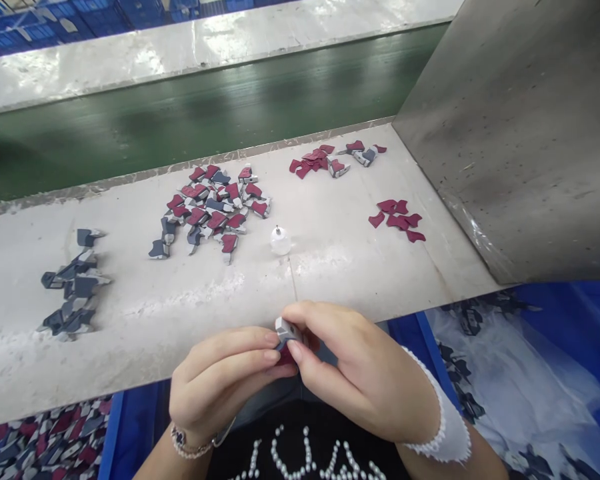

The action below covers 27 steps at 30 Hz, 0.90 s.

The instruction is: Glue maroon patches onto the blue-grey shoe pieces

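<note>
Near the table's front edge, my left hand [227, 377] and my right hand [347, 363] meet around one small grey and maroon part [286, 333]. Fingers of both hands are closed on it and hide much of its maroon side. Beyond them a small clear round object with a metal tip [281, 241] stands on the white table [330, 267]. A heap of grey and maroon parts [215, 213] lies behind and to its left. Loose maroon pieces [397, 219] lie on the right, and more maroon pieces [313, 161] lie farther back.
Dark grey parts [83, 287] lie at the left. A metal panel [525, 147] rises on the right. Behind the table runs a green belt [205, 120]. Below the front edge are a bin of mixed parts [50, 440] and a blue bin lined with plastic [530, 387].
</note>
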Tool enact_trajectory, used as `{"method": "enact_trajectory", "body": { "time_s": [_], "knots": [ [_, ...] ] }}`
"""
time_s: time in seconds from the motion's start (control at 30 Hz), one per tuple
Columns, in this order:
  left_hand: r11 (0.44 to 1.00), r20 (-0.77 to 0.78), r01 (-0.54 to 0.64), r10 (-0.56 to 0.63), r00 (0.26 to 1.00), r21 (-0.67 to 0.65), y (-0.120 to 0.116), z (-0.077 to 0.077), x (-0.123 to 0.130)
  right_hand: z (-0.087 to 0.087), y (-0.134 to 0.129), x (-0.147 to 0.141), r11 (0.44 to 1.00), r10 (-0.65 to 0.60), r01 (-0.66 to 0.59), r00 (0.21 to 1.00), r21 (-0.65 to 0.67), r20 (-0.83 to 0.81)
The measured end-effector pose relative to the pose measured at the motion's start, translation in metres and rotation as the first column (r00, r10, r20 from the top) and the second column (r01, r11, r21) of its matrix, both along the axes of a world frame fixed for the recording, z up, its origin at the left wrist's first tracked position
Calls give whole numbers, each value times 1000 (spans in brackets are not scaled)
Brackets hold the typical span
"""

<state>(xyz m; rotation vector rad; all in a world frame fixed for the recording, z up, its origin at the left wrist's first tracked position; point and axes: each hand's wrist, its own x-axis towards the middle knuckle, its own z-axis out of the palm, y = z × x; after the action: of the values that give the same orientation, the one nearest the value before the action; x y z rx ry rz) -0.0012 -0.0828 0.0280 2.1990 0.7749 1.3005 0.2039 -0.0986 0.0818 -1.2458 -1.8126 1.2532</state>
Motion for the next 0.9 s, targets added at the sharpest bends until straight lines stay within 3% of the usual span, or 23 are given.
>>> {"method": "enact_trajectory", "body": {
  "time_s": [0.23, 0.37, 0.47, 0.6, 0.73, 0.9],
  "knots": [
    [998, 79, -67, 66, 995, 2, 3, -4, 6, -5, -2, -5, 996, -18, 17, 1000, 82, 13],
    [976, 131, -77, 105, 986, -204, 1, -9, 6, -11, -4, -9, 989, -19, 9, 998, 151, 66],
    [917, -12, -115, 119, 993, -382, 0, -7, 7, -16, -4, -12, 976, -45, 6, 984, 219, 171],
    [905, -232, -90, -10, 973, -416, 3, 5, 11, -21, -3, -12, 958, -21, -57, 963, 280, 268],
    [866, -105, 2, -63, 992, -500, 4, 9, 13, -20, -3, -8, 929, 37, -147, 950, 339, 309],
    [849, -34, -13, -6, 999, -529, -4, 2, 11, -13, -3, -4, 900, 106, -221, 947, 376, 303]
  ]
}}
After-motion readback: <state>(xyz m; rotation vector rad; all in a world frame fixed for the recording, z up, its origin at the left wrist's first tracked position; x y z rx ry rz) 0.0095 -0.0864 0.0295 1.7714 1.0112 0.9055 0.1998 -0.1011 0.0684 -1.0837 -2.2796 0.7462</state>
